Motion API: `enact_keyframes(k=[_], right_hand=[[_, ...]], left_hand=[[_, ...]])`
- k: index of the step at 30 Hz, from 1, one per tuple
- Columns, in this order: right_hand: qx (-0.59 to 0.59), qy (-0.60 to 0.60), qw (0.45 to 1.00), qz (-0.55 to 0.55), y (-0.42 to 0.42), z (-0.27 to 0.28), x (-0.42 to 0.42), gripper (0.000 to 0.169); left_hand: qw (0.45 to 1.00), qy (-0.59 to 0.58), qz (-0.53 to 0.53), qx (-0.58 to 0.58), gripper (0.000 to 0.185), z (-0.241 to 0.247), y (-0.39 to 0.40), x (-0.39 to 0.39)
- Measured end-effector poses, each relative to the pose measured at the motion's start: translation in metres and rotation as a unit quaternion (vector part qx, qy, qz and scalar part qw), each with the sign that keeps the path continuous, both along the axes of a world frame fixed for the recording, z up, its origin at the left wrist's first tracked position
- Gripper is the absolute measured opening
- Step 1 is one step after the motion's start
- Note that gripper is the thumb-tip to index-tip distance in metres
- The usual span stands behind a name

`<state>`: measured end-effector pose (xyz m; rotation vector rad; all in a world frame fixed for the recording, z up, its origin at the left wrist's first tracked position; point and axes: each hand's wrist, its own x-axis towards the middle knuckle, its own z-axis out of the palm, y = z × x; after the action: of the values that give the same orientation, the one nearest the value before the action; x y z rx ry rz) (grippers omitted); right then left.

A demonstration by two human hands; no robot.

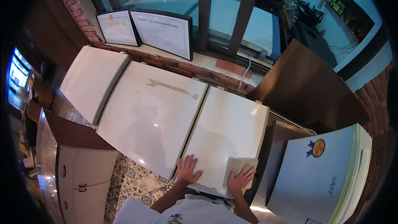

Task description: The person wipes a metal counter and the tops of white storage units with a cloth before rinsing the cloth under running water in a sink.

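Observation:
Before me stretches a row of white chest freezer lids. My left hand (187,170) rests flat with spread fingers on the near left corner of the right-hand lid (230,121), beside the dark gap to the middle lid (152,105). Under my right hand (242,176) lies a pale square cleaning cloth (231,166), pressed flat against the same lid near its front right corner. The palm hides part of the cloth. A torn strip of grey residue (171,87) marks the far part of the middle lid.
Framed certificates (161,32) lean on the brick ledge behind the lids. A white SAST appliance (311,174) stands at right, with a brown panel (314,84) behind it. At left is a cabinet (85,168) on patterned floor tiles (133,177). A cable (245,74) hangs over the ledge.

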<state>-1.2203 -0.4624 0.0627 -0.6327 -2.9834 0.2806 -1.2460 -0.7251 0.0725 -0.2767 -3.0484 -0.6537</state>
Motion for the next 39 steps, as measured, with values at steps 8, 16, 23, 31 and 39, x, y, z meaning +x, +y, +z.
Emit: enact_keyframes(k=[8,16,23,31,39], right_hand=[[-0.075,-0.007,0.978,-0.194,0.086,-0.014,-0.213,0.061],[-0.075,0.015,0.98,-0.182,0.142,-0.04,-0.356,0.062],[-0.119,0.05,0.979,-0.155,0.158,-0.061,-0.363,0.069],[-0.115,0.032,0.982,-0.146,0.114,-0.051,-0.166,0.064],[-0.177,-0.057,0.956,-0.227,0.035,-0.02,0.067,0.067]], left_hand=[[0.999,-0.039,0.001,-0.023,0.068,0.002,0.006,-0.004],[0.999,-0.046,0.005,-0.022,0.071,-0.004,0.003,0.003],[0.999,-0.022,0.01,-0.027,0.067,-0.001,0.004,0.004],[0.999,-0.02,0.003,-0.04,0.067,-0.003,0.008,0.001],[0.998,0.03,-0.013,-0.046,0.064,-0.008,-0.001,-0.003]])
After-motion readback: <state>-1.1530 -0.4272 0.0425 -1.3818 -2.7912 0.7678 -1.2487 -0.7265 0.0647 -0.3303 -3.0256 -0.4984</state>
